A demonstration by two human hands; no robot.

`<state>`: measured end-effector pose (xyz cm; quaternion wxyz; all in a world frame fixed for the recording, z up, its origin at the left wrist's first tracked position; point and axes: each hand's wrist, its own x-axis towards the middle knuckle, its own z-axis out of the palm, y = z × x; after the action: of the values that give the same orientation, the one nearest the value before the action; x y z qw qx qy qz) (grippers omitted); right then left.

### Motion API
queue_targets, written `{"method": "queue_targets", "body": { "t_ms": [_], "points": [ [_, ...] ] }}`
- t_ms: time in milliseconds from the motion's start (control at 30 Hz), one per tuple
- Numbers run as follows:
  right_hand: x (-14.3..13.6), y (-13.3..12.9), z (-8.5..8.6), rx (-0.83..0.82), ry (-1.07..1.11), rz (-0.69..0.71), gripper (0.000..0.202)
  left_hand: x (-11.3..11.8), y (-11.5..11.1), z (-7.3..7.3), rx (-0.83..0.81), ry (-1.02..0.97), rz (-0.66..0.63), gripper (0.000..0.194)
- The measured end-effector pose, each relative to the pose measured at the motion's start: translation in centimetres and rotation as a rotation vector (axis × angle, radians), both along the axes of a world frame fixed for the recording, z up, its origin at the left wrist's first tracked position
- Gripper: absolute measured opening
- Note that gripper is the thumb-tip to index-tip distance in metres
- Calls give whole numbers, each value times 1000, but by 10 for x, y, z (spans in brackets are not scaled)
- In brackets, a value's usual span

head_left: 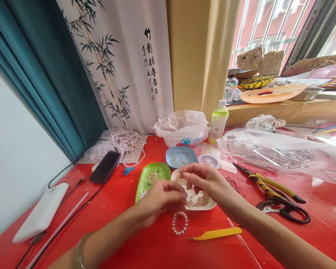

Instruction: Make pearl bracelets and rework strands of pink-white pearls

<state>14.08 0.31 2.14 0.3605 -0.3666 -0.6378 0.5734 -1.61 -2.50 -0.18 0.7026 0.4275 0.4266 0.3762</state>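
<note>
My left hand (164,198) is closed in a pinch near the white dish, and what its fingertips hold is too small to make out. Over the white dish (210,204) of gold beads, my right hand (203,179) also has its fingers pinched together, with nothing I can identify between them. A pearl bead bracelet (180,223) lies on the red table (156,246) just below the hands. Yellow tweezers (217,234) rest to its right. Behind my left hand is a green dish (142,181) with small beads, and a blue dish (181,156) with small pieces stands behind both.
Pliers (271,185) and scissors (285,212) lie at the right. A bottle (218,121) and a plastic bag (182,129) stand at the back. To the left are a black phone (105,167), a white power bank (41,212), cables and bead strands (128,142).
</note>
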Motion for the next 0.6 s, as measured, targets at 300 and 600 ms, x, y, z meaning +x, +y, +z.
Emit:
{"method": "queue_targets", "body": {
  "t_ms": [300, 600],
  "points": [
    [-9, 5, -23, 247, -156, -121, 25, -4, 9, -14, -5, -106, 214, 17],
    [-11, 2, -39, 589, -470, -122, 19, -4, 0, -20, -128, -83, 166, 24]
  ]
}}
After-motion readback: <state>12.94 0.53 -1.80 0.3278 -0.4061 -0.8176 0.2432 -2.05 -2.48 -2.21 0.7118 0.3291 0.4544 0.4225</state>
